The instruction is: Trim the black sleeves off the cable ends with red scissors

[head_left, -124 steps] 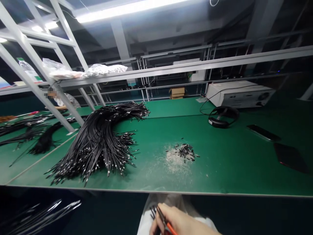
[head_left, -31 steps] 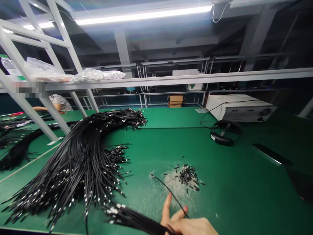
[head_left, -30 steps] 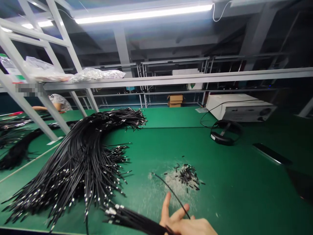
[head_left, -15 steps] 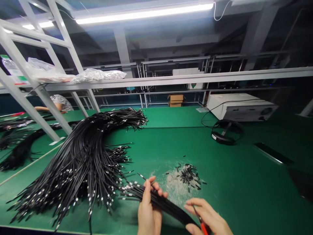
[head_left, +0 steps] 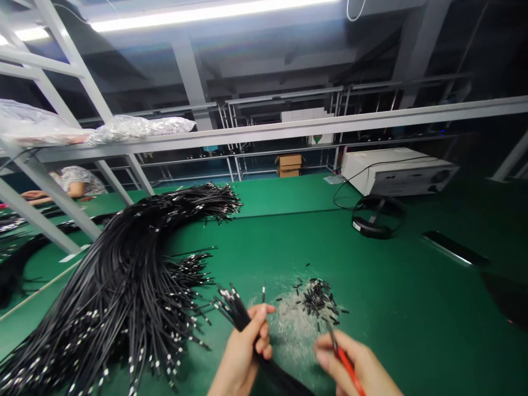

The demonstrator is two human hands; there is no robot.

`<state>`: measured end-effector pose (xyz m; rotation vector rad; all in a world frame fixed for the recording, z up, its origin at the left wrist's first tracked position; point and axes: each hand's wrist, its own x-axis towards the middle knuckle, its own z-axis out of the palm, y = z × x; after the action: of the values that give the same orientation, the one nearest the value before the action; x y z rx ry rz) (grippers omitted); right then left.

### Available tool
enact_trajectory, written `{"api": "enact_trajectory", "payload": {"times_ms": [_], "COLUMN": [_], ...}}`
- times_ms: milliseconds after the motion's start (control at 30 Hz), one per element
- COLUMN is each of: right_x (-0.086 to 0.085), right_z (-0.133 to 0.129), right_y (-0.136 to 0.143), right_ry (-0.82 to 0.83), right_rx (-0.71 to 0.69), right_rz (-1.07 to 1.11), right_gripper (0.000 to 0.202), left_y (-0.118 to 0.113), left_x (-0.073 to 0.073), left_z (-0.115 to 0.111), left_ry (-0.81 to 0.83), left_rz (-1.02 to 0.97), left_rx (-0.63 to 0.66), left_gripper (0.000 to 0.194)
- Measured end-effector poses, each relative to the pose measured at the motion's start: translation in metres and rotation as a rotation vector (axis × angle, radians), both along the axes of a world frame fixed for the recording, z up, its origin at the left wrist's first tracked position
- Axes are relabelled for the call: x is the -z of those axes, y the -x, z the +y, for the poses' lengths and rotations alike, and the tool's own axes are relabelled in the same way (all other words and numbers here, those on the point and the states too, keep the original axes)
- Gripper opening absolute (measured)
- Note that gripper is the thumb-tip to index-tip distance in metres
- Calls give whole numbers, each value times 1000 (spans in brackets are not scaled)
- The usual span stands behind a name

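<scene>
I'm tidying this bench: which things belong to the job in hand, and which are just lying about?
Likely the job:
held cables
red-handled tool
large cable pile
short black pieces

Apparently lying about:
black hoop-shaped object
phone-like slab
white box

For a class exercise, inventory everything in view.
table: one, green, centre
cable piles: several, black, left
short pieces: dozens, black, centre
debris: uncountable, pale, beside pieces
boxy device: one, white, right
band: one, black, before device
slab, flat object: two, dark, right
bags: about two, clear, shelf
shelf frame: one, white, above table
cartons: about two, brown, background
lamps: at least two, white, overhead
co-worker: one, patterned clothing, background
cable bundle: one, black, lower centre
tool: one, red, lower right
left hand: one, bare, holding bundle
right hand: one, bare, holding tool
</scene>
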<state>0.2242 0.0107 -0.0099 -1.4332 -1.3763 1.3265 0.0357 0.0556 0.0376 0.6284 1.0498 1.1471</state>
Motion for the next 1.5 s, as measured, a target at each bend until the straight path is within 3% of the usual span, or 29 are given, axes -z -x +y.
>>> {"api": "enact_trajectory", "payload": {"times_ms": [100,200,300,433,500,567,667,867,967,1133,1200,1300,1400,1500], "right_x": [-38,-55,-50,-25,-13,-8,-14,-38,-36,-31,-32,-31,-23,-14], "right_z": [38,66,84,105,111,114,114,124,124,107,98,89,88,92], "right_y": [-7,-2,-1,-14,-22,-28,-33,-32,-30,-21,-12,6,18,12], "right_ry": [10,-61,-132,-225,-220,-206,-202,-37,30,22,-15,-88,-137,-191], "right_rx": [54,-24,-10,162,154,113,35,-393,-462,-363,-265,-67,70,217], "right_rz": [95,140,13,-278,-329,-361,-341,-133,-28,79,107,123,74,-30], "right_gripper": [43,41,40,38,32,28,25,28,26,26,29,32,35,34], "left_y": [-36,-60,-72,-80,-83,-85,-89,-103,-109,-117,-114,-97,-70,-45], "left_x": [13,26,39,58,67,73,77,71,77,88,82,62,43,41], "left_z": [-9,-10,-7,-10,-11,-10,-5,2,-7,-30,-34,-37,-41,-49], "left_ry": [-7,-26,15,106,139,145,133,63,88,55,-26,-47,-14,53], "left_rz": [-26,-49,-58,-99,-128,-159,-212,-351,-390,-349,-326,-238,-107,-27], "left_rx": [84,179,200,261,290,280,282,423,366,122,27,-78,-73,-12], "left_gripper": [29,34,34,35,36,34,30,27,28,33,34,31,29,36]}}
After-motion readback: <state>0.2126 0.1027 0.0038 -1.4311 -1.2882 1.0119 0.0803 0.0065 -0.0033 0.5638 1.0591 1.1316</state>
